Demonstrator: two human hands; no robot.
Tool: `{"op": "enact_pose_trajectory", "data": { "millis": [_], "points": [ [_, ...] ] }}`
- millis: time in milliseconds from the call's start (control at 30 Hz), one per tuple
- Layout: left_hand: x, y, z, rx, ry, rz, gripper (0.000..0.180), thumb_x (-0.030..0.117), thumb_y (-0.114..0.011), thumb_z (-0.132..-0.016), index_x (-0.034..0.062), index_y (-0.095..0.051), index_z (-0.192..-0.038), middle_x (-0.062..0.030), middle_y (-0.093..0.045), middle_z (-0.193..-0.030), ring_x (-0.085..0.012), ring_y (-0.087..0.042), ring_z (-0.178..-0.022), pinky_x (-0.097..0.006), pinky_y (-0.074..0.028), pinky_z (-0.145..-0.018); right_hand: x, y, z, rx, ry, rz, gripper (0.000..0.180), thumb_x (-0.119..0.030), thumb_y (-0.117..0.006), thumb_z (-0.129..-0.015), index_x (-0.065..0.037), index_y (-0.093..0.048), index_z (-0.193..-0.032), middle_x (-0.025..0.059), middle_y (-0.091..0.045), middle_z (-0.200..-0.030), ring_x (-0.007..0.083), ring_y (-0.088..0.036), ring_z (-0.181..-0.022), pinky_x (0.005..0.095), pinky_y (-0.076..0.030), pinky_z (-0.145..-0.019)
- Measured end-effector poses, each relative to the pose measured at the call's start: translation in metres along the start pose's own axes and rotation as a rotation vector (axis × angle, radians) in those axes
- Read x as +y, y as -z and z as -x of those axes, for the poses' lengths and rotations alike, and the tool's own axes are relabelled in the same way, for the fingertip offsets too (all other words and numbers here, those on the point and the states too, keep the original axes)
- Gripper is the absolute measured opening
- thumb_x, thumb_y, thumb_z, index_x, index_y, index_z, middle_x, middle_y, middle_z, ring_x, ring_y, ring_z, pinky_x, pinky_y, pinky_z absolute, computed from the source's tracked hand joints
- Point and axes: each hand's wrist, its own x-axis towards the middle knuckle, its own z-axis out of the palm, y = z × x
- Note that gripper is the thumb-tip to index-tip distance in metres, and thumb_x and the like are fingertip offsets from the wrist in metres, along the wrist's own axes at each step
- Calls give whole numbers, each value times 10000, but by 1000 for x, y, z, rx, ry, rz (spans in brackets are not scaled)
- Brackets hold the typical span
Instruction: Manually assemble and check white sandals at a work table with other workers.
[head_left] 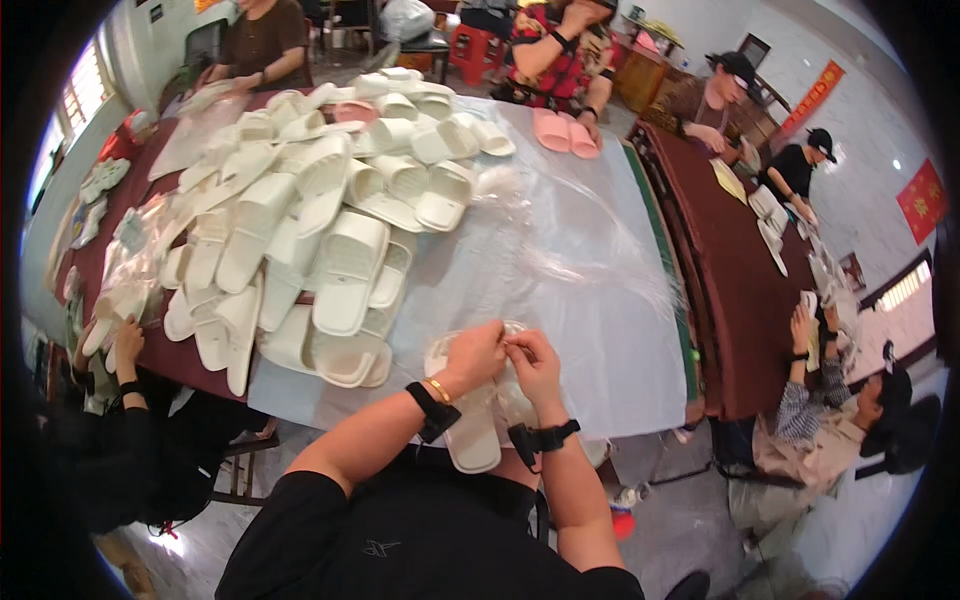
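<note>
My left hand (476,358) and my right hand (536,368) meet fingertip to fingertip at the table's near edge. Both are closed in a pinch; whatever sits between the fingers is too small to make out. Directly beneath them lies a pair of white slippers (472,442), side by side, the left one jutting over the edge toward me. My hands and wrists partly hide the pair, the right slipper most of all. A large heap of loose white slippers (350,262) covers the table to the left.
Clear plastic strands (590,262) lie across the pale blue table cover (440,290). Pink slippers (566,133) stand at the far edge by a person in a patterned shirt (535,65). Other people work around this table and at a dark red table (745,300) on the right.
</note>
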Motion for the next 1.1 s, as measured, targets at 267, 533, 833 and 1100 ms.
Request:
{"op": "enact_pose_trajectory", "data": {
  "millis": [267,533,833,1100],
  "points": [
    [0,-21,-4,-44,-28,86,204,222,-518,-853,21,-547,-870,-221,-624,-767,-424,-601,-758,-519,-445,-633,-8,10,7,-21,142,115,78,41,-616,-832,-8,-648,-883,60,-567,-919,132,-539,-817,230,-434,-697],
    [-1,-7,-4,-8,-31,90,202,214,-519,-849,15,-544,-866,-222,-623,-750,-421,-607,-749,-508,-458,-632,-2,6,2,-26,129,148,116,40,-641,-817,-20,-662,-914,58,-546,-955,130,-547,-807,219,-449,-690],
    [3,-3,-3,-36,-37,48,207,224,-582,-809,27,-551,-865,-197,-635,-755,-403,-620,-756,-492,-477,-627,0,6,0,-38,132,168,82,36,-637,-802,-4,-651,-873,68,-564,-914,143,-555,-792,238,-458,-662],
    [-1,-9,-3,-41,-45,-7,172,219,-582,-811,57,-553,-861,-171,-637,-775,-388,-621,-768,-477,-474,-638,1,4,1,-34,164,189,78,36,-636,-802,4,-648,-872,71,-587,-869,159,-569,-782,251,-464,-684]
  ]
}}
